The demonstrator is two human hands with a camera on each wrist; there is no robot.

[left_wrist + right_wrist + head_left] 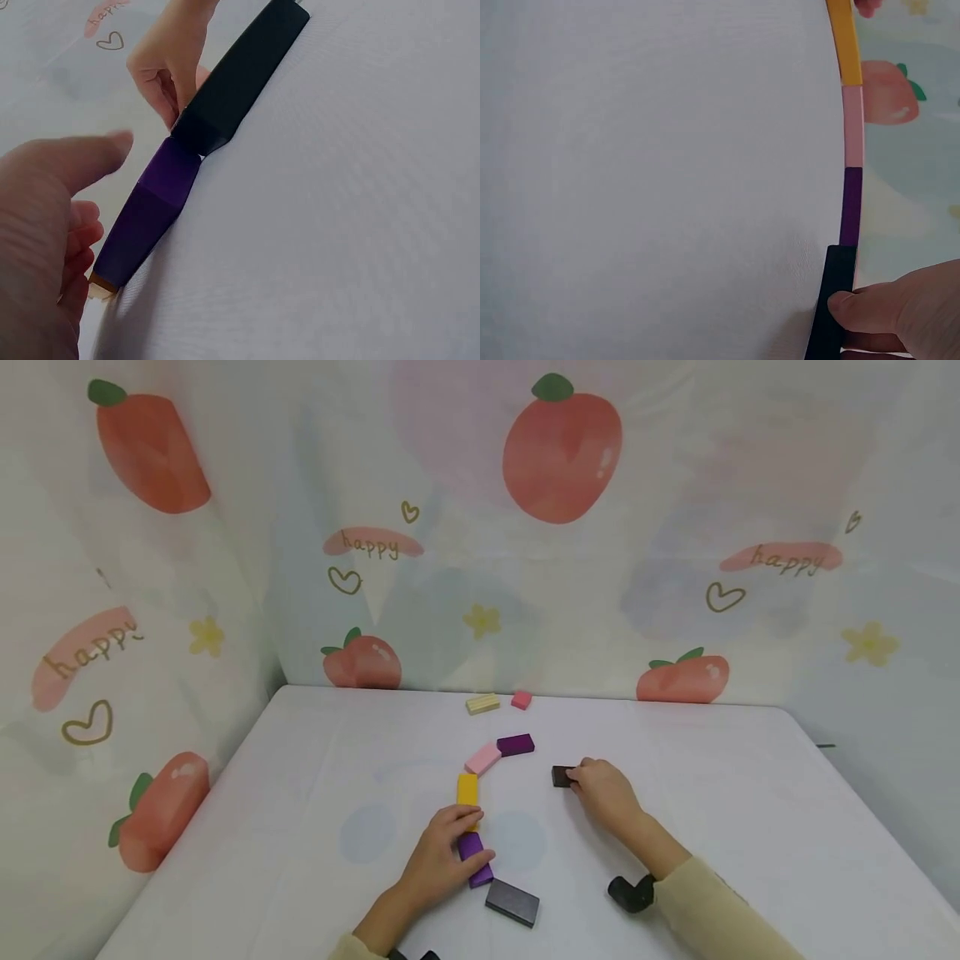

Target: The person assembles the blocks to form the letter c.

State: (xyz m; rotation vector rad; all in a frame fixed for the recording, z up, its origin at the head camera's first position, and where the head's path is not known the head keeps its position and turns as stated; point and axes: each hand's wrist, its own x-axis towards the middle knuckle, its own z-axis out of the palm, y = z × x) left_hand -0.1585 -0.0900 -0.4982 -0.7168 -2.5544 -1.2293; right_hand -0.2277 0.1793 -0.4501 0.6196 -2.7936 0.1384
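Observation:
My right hand pinches a black block on the table, right of the curved row. In the right wrist view the thumb presses the side of this black block. Fingers relaxed, my left hand hovers at the row's yellow block and violet block, partly covering the yellow one. In the left wrist view its thumb stands apart from the violet block. A dark grey block lies at the row's near end. Farther along come a pink block and a dark purple block.
At the far edge of the white table lie a pale yellow block and a small red-pink block. A fruit-printed cloth hangs behind and at the left. A black wrist-worn device sits at the right sleeve.

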